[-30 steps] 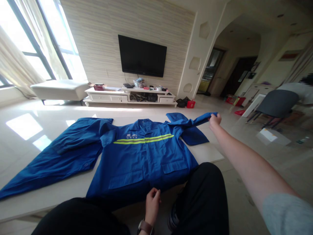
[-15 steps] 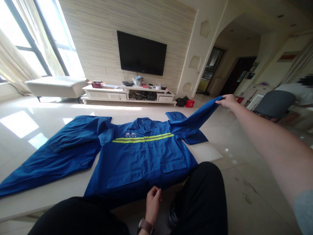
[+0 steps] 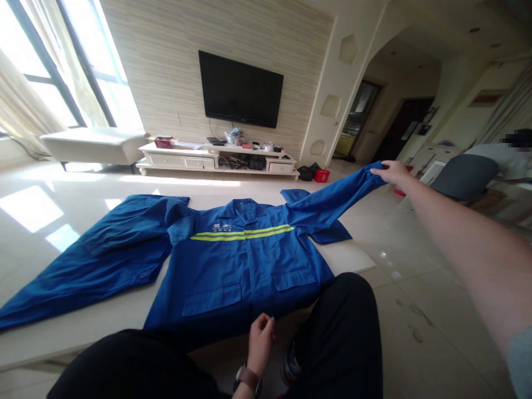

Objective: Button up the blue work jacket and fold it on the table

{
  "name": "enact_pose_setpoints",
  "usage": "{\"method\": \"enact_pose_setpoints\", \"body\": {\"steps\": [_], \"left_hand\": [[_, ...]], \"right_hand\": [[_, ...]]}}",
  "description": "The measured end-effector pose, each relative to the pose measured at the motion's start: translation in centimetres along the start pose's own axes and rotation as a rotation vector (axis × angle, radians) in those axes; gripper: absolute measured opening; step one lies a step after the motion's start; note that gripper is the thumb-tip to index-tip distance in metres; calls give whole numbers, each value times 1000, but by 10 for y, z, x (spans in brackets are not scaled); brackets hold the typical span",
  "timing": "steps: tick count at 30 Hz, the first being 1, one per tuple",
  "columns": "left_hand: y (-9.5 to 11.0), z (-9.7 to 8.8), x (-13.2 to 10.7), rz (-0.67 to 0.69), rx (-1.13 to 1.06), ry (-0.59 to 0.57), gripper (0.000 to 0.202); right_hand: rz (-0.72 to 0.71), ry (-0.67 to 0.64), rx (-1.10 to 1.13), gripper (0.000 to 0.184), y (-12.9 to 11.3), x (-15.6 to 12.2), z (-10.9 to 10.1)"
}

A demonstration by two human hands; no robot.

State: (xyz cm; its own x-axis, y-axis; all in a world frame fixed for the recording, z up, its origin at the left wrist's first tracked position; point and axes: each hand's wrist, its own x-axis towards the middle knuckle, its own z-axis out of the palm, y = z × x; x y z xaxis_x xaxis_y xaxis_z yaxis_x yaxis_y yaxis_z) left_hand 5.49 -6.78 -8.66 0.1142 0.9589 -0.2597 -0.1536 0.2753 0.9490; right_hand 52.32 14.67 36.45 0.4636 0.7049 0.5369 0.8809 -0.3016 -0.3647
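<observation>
A blue work jacket [image 3: 241, 266] with a yellow reflective stripe lies front-up on a low white table [image 3: 83, 327]. My right hand [image 3: 390, 172] is closed on the cuff of its right-hand sleeve [image 3: 332, 202], holding the sleeve stretched out and lifted above the floor. My left hand [image 3: 261, 341], with a watch on the wrist, rests between my knees by the jacket's lower hem, fingers curled on the hem edge. Blue trousers [image 3: 95, 255] lie spread on the table's left side, touching the jacket's other sleeve.
A wall TV [image 3: 240, 88] hangs over a white media cabinet [image 3: 216, 160] with clutter on it. A white bench [image 3: 93, 145] stands by the windows at left. At right are a grey chair [image 3: 467, 177] and another person [image 3: 513, 152]. Glossy tiled floor surrounds the table.
My right hand has pulled the sleeve up and out to the right, from folded over the table's corner to stretched straight in the air. The left hand has barely moved.
</observation>
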Motion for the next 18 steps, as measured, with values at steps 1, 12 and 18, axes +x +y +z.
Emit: {"method": "enact_pose_setpoints", "body": {"steps": [1,12,18], "left_hand": [[0,0,0,2,1,0,41],[3,1,0,-14,-14,-4,46],[0,-2,0,-24,14,-21,43]], "right_hand": [[20,-67,39,49,-4,-2,1],[-343,41,177,61,-172,-14,21],[-811,-336,342,61,-332,-89,59]]}}
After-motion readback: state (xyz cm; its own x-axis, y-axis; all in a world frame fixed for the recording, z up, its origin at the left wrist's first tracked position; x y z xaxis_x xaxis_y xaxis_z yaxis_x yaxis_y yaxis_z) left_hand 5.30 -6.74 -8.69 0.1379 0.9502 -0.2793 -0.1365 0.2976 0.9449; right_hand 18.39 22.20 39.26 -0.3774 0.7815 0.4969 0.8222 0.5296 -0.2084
